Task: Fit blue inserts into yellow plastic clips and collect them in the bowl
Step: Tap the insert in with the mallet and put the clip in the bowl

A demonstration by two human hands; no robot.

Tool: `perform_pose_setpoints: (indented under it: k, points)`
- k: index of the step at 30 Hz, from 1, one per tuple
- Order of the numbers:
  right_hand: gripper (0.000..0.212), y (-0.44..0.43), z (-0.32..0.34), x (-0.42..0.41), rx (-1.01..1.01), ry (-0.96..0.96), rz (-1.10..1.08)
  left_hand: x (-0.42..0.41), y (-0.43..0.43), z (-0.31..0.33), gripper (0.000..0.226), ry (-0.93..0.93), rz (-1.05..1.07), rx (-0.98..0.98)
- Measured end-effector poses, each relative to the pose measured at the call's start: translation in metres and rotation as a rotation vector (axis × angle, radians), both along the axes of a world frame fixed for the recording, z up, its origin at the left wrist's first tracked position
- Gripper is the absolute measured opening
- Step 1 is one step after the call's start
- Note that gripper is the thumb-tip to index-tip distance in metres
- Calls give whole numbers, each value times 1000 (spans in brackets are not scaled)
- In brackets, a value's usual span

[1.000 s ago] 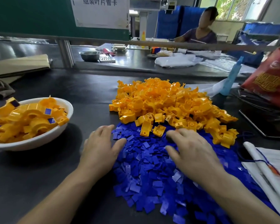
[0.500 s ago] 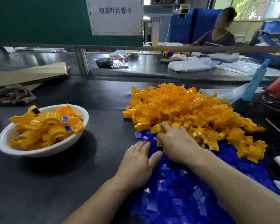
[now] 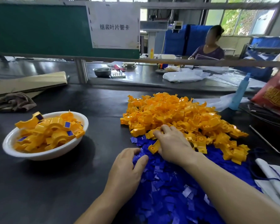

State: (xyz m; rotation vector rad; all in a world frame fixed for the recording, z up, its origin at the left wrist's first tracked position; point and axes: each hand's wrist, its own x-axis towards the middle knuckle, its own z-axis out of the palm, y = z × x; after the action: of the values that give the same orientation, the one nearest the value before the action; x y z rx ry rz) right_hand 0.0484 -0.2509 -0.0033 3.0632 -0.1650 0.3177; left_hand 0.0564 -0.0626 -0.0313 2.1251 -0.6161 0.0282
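Left hand (image 3: 126,168) loosely curled, palm-down; right hand (image 3: 173,143) curled, reaching forward.

Dark table (image 3: 55,183): folded cardboard (image 3: 27,83) at far left, with a brown rag (image 3: 14,101) lying on its near edge. Right side: blue bottle (image 3: 240,92) upright, red printed bag (image 3: 275,92) near it, white sack (image 3: 275,177) at the near corner. Green board (image 3: 39,28) carries a white paper sign (image 3: 114,26) with Chinese characters. Far bench (image 3: 144,78): metal bowl (image 3: 102,72), perforated plate (image 3: 118,75) just beside it, white plastic bags (image 3: 184,76). One person (image 3: 208,49) seated beyond.

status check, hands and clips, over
Right hand grips a clip. Left hand rests on inserts, no grip seen. Bowl part full, nothing blocking it.
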Motion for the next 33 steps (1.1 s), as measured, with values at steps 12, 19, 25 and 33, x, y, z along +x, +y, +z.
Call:
perform_pose_setpoints:
  k: [12,19,25,33]
  points:
    - [25,-2,-6,3,-47,-2,151,2,2,-19,32,3,64,-91]
    - [18,24,11,-50,653,-152,140,-11,11,6,27,201,-8,-389]
    - [23,48,25,-101,1555,134,117,-31,21,24,33,691,-287,-719]
    - [30,77,23,-160,934,201,16,-73,54,16,45,825,-209,-820]
